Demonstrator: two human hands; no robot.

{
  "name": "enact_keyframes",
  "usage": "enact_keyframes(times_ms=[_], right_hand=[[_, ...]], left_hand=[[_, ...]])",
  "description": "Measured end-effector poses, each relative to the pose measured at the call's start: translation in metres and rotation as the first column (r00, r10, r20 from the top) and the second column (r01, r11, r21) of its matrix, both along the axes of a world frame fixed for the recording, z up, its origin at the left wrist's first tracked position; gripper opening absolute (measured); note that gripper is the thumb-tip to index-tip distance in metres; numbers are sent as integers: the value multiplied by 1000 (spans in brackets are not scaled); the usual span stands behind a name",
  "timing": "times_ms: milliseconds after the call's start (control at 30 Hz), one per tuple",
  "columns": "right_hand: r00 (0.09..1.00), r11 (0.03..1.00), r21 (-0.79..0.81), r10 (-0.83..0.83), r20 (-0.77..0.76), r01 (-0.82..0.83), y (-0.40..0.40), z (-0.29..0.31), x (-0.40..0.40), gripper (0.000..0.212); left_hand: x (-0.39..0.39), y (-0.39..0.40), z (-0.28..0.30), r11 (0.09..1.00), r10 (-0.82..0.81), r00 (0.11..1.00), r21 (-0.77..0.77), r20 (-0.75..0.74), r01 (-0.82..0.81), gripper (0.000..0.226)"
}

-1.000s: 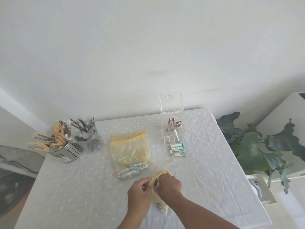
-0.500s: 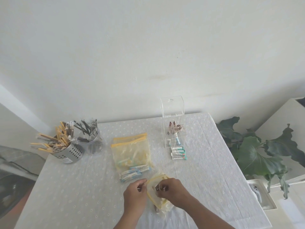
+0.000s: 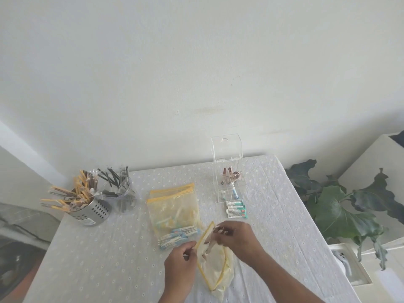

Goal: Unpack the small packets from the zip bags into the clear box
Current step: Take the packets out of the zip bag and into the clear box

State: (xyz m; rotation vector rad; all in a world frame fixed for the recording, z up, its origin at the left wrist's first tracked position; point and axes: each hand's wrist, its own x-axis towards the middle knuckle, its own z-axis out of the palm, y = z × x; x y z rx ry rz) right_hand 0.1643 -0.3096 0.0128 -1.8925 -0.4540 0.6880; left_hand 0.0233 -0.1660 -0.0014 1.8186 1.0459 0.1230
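Since the earlier frame, the right hand (image 3: 237,239) has drawn back from the mouth of the crinkled, clear yellow-edged zip bag (image 3: 215,262), its fingers now pinched shut on small brownish packets (image 3: 219,230) at the bag's far rim. Opposite it, the left hand (image 3: 181,262) pinches the near-left lip of the same bag, holding the mouth spread wide. This bag lies on the dotted, textured white cloth of the worktop (image 3: 109,259) between both hands.

Just beyond the left hand lies a flat stack of further zip bags (image 3: 173,206) with blue-and-white sachets (image 3: 175,236) at its near end. Beyond the right hand stands the tall, rigid clear acrylic box (image 3: 229,171), holding brown packets, with green-and-white sachets (image 3: 236,209) lying flat before it. Well to the left of both hands stand a perforated steel cylinder (image 3: 93,212) and a clear jar (image 3: 124,193), both holding wrapped sticks.
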Motion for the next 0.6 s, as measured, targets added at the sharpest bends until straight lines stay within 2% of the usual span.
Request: enact_keyframes(times_ms=[167, 233, 333, 400, 500, 600], right_hand=[[957, 944, 162, -290, -20, 289, 14, 47, 66, 2], [903, 883, 206, -429, -10, 422, 27, 53, 97, 2], [815, 800, 177, -579, -19, 573, 53, 42, 132, 5], [785, 777, 145, -619, 3, 612, 69, 33, 143, 10], [793, 791, 75, -609, 6, 607, 87, 19, 151, 8], [862, 858, -79, -506, 34, 507, 97, 1, 160, 17]], left_hand=[[0, 3, 5, 999, 43, 999, -23, 2, -43, 22], [-2, 4, 6, 998, 52, 999, -30, 0, -52, 22], [-5, 5, 7, 997, 65, 998, -30, -8, -65, 22], [-8, 6, 6, 998, 61, 998, -24, -18, -61, 22], [-13, 6, 5, 998, 52, 998, -22, -19, -52, 23], [-16, 6, 3, 999, 36, 999, -18, -13, -36, 23]])
